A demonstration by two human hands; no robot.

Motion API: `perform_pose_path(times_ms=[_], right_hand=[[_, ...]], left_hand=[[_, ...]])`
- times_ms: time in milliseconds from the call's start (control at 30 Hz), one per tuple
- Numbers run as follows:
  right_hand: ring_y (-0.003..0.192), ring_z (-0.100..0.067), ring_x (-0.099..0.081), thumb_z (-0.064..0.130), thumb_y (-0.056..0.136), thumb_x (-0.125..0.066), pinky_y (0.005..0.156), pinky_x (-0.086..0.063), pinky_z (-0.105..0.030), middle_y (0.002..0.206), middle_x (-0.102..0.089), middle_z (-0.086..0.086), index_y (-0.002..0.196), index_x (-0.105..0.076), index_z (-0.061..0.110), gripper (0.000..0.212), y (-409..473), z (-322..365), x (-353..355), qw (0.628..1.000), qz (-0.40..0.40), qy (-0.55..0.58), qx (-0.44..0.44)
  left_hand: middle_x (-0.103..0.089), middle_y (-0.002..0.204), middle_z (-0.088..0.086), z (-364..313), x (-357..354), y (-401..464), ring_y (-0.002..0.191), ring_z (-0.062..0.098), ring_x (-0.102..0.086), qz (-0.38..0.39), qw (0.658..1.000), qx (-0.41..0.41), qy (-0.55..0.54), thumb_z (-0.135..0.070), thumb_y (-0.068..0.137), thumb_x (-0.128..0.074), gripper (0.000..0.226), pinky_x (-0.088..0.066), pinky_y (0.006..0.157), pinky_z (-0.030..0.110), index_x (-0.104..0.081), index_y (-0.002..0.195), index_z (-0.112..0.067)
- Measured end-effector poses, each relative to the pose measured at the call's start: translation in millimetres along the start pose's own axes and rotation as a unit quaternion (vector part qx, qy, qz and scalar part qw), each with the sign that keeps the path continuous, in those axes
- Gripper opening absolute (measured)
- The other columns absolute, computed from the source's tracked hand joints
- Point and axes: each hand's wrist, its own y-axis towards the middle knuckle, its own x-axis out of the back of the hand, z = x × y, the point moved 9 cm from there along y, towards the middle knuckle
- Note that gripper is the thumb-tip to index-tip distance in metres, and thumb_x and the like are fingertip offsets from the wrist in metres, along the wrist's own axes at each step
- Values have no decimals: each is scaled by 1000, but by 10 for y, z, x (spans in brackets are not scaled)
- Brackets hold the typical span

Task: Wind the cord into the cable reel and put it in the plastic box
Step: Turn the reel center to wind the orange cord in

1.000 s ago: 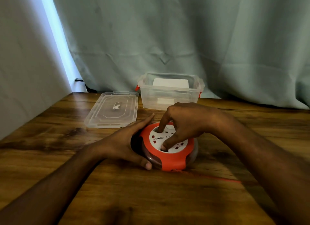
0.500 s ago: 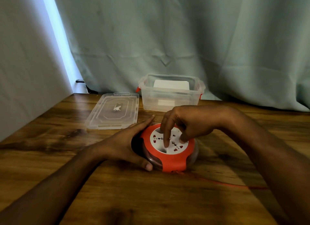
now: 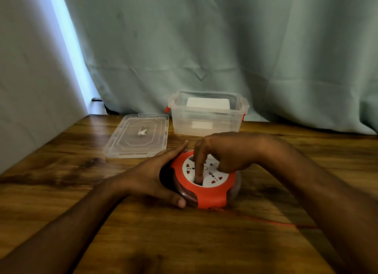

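Round orange-and-white plastic cable reel (image 3: 204,181), rigid, probably light | left hand (image 3: 151,177) fingers cup rim at 9 o'clock | right hand (image 3: 225,153) forefinger in winding recess | thin orange cord (image 3: 266,220) limp toward 4 o'clock.

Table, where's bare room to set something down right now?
Free: the wooden table left of the left hand, in front of the lid, and the near edge between both forearms. Crowded: around the cable reel, and the cord trailing right.
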Motion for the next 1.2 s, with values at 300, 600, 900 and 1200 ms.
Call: perform_pose_path(times_ms=[300, 600, 900, 1200], right_hand=[[104, -6, -57, 48, 80, -81, 81, -52, -26, 108, -58, 20, 132, -56, 60, 59, -71, 6, 50, 1000, 1, -16, -22], [110, -11, -55, 75, 70, -73, 68, -44, -21, 125, -57, 17, 131, -64, 45, 69, 52, -97, 89, 994, -63, -61, -58], [89, 1, -52, 45, 81, -81, 66, -40, -18, 103, -56, 24, 116, -67, 47, 37, -74, 2, 229, 995, -74, -62, -15], [79, 21, -44, 1, 88, -73, 52, -40, -1, 145, -43, 18, 104, -75, 41, 43, -82, 3, 98, 1000, -17, -19, -1]], left_hand=[[-18, 156, -39, 10, 0, -4, 147, -7, -25, 2, 1000, -3, -1, -78, 43, -88, 138, -32, 119, 22, 2, 148, -70], [-16, 164, -28, 13, -16, 18, 148, -3, -24, 8, 1000, -5, 11, -76, 45, -89, 141, -32, 120, 25, 4, 151, -65], [-16, 151, -43, 39, -10, 20, 145, -6, -26, 8, 1000, -3, 8, -80, 42, -87, 137, -33, 116, 20, 5, 144, -74], [-19, 157, -36, 40, -8, 16, 145, -7, -27, 3, 1000, -9, 4, -79, 44, -88, 134, -34, 118, 22, 2, 144, -75]])
